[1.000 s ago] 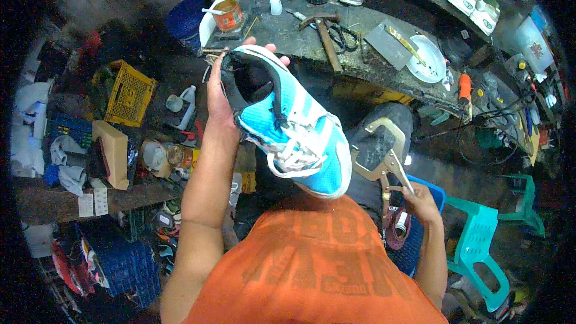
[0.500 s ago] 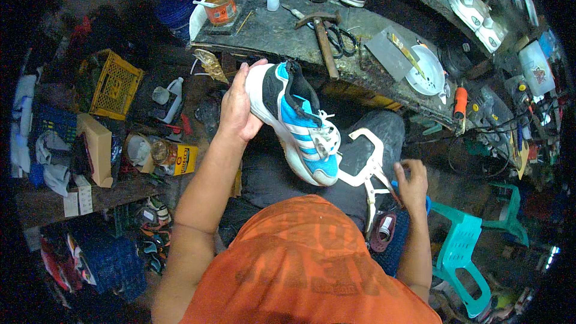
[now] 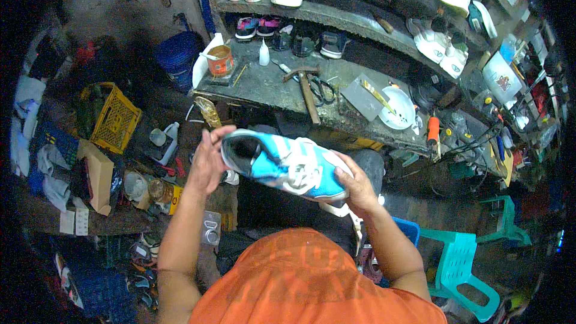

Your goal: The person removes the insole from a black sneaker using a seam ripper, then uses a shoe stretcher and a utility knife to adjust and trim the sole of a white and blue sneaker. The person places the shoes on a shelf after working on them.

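I hold a blue and white sneaker (image 3: 287, 167) with white laces at chest height, lying roughly level with its opening to the left. My left hand (image 3: 208, 161) grips its heel end. My right hand (image 3: 357, 187) grips its toe end from the right side. A white strap-like piece (image 3: 348, 216) hangs below the right hand. My orange shirt (image 3: 306, 282) fills the lower middle of the view.
A grey workbench (image 3: 270, 87) ahead carries a hammer (image 3: 307, 93), scissors (image 3: 327, 89), an orange tin (image 3: 219, 60), a small white bottle (image 3: 264, 54) and a white plate (image 3: 397, 109). Shelves above hold several shoes. A yellow crate (image 3: 114, 117) stands left, a teal plastic chair (image 3: 459, 264) right.
The sneaker has come down from upright to level in front of me. My right hand came up from the white object near my lap and took the toe end.
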